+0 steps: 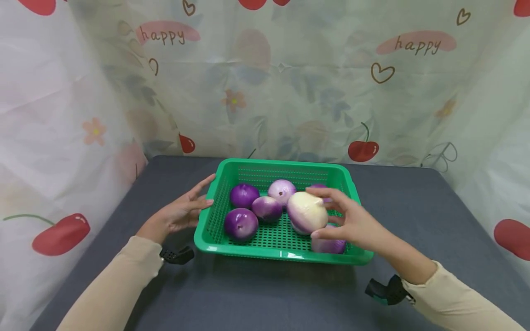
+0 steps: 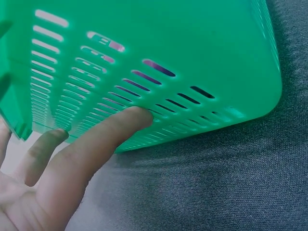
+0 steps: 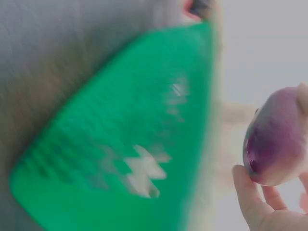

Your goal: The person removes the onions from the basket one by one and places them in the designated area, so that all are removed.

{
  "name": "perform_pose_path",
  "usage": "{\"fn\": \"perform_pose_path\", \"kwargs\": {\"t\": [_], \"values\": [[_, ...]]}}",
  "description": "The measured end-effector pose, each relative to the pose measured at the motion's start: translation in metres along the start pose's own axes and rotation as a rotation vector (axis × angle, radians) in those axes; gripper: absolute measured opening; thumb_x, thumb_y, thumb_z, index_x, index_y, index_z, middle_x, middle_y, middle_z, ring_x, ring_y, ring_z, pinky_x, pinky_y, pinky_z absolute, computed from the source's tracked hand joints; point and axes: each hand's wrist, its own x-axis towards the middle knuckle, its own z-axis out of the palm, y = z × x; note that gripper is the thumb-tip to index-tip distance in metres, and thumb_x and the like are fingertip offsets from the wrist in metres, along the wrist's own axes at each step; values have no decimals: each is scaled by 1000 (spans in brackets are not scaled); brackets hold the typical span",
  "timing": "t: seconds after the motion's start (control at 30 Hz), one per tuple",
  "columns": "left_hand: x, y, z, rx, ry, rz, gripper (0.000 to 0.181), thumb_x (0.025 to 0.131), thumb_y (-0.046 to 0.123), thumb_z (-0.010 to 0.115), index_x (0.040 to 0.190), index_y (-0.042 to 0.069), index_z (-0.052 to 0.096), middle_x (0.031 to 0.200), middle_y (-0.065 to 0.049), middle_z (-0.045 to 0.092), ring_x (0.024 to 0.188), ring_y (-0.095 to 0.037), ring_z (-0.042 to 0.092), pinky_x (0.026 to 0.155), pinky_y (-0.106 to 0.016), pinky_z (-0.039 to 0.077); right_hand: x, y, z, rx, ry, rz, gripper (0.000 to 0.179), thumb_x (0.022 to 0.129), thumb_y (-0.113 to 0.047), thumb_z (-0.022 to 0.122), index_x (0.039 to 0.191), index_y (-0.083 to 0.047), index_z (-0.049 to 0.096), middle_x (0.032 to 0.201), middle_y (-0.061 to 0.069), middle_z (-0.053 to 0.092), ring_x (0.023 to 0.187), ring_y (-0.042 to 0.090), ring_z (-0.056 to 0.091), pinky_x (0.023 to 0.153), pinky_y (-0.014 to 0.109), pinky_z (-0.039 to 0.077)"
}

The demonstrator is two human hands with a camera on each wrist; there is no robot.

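Note:
My right hand (image 1: 352,218) holds a red onion (image 1: 306,212), thumb below and fingers at its far side, over the right part of a green plastic basket (image 1: 256,256). The held onion shows a pale cream side in the head view and a glossy purple side in the right wrist view. Several more red onions (image 1: 241,224) lie in the basket, mostly at the left and middle; one (image 1: 329,241) is partly behind my right thumb. My left hand (image 1: 180,214) touches the basket's left side, its extended fingers (image 2: 115,127) against the slotted outer wall.
The basket stands on a dark grey cloth-covered table (image 1: 265,294). A printed curtain (image 1: 281,101) with cherries and hearts encloses the back and both sides. Black devices (image 1: 387,290) are strapped at both wrists.

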Motion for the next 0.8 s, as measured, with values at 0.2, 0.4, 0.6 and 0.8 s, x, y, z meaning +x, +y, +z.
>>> {"fn": "perform_pose_path", "kwargs": {"t": [0.2,0.4,0.6,0.8], "values": [[1,1,-2,2,-14,6,77,101,9,49,153,47,6,162,-13,11,117,-33,60,91,-59,49,-18,-9,-53,-18,233,-74,74,80,8,73,145,-13,43,149,2,37,114,9,53,85,17,53],[0,-1,-1,4,-16,0,77,101,10,49,152,48,6,162,-12,11,115,-31,61,91,-57,50,-24,3,-98,110,442,-40,77,82,13,68,147,-17,41,138,-4,46,115,4,51,81,10,50],[0,-2,-1,-8,-17,2,77,101,9,50,153,47,7,162,-13,11,114,-30,62,91,-58,50,-17,35,-125,204,550,-4,81,84,9,68,150,-21,33,150,2,31,113,0,53,78,9,51],[1,-2,-3,5,-10,6,77,101,9,50,153,47,7,162,-14,11,114,-31,62,91,-58,49,-8,79,-133,37,610,141,83,87,-8,71,154,-25,25,159,11,17,134,23,41,78,4,46]]}}
